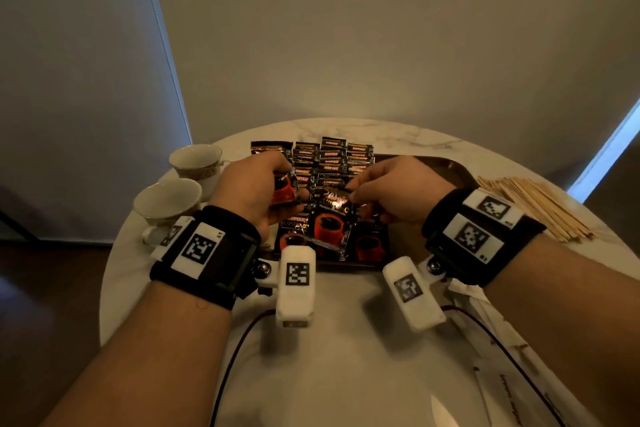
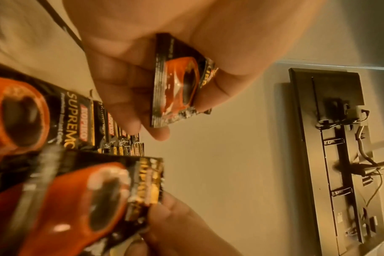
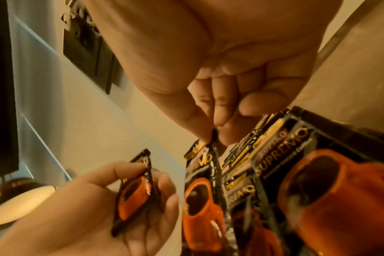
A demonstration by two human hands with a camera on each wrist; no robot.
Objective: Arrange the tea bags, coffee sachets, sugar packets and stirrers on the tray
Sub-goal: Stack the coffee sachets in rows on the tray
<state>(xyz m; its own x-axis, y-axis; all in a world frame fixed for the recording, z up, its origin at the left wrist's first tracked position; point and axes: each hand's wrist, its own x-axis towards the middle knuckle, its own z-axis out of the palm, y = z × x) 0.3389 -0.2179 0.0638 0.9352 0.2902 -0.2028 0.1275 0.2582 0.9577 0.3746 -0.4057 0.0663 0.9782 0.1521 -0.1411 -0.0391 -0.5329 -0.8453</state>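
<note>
Coffee sachets (image 1: 329, 229) pinched in both hands, above tray (image 1: 450, 170)

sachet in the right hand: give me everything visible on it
The black glossy foil coffee sachet with an orange mug print hangs by its top edge from the right hand, pinched between thumb and fingertips. It has a gold band and partly legible "SUPREMO" lettering near the top, and a serrated crimped seal. It tilts over the sachets already lying on the dark tray; whether its lower end touches them cannot be told. The left hand holds a separate, similar sachet.
</note>
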